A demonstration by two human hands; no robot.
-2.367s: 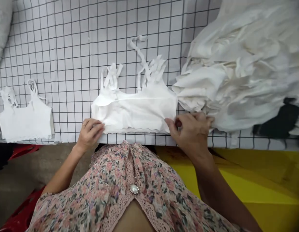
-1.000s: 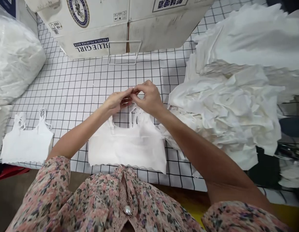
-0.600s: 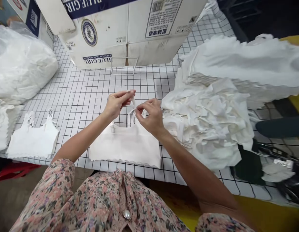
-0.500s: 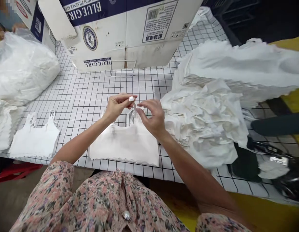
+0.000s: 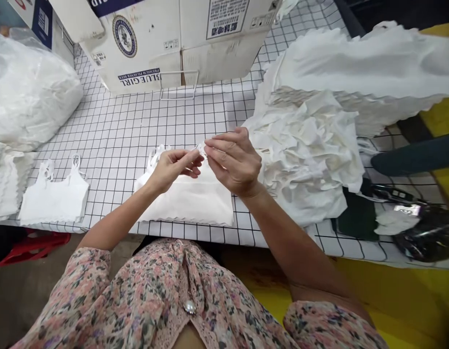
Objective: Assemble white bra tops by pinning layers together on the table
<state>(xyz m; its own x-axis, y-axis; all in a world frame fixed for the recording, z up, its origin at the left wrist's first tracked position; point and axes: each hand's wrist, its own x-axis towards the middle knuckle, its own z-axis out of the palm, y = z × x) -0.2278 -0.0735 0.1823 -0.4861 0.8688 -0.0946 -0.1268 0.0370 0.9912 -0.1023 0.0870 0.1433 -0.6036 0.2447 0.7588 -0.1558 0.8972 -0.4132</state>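
Observation:
A white crop top [image 5: 190, 206] with a scalloped hem lies flat near the front edge of the grid-patterned table [image 5: 137, 126]. My left hand [image 5: 173, 167] and my right hand [image 5: 234, 162] meet just above its neckline. Both pinch one thin white shoulder strap [image 5: 201, 150] between fingertips, the hands almost touching. The strap's lower end is hidden behind my fingers. A second white crop top [image 5: 55, 198] lies flat to the left, apart from my hands.
A tall heap of white garments [image 5: 311, 145] fills the right side, close to my right hand. A cardboard box [image 5: 166, 39] stands at the back. A plastic bag of white cloth [image 5: 28, 92] and a stack of garments sit at the left. Dark items lie far right.
My hands went from the hem up to the strap, then came back toward me and lower, still pinching it. The camera view shifted.

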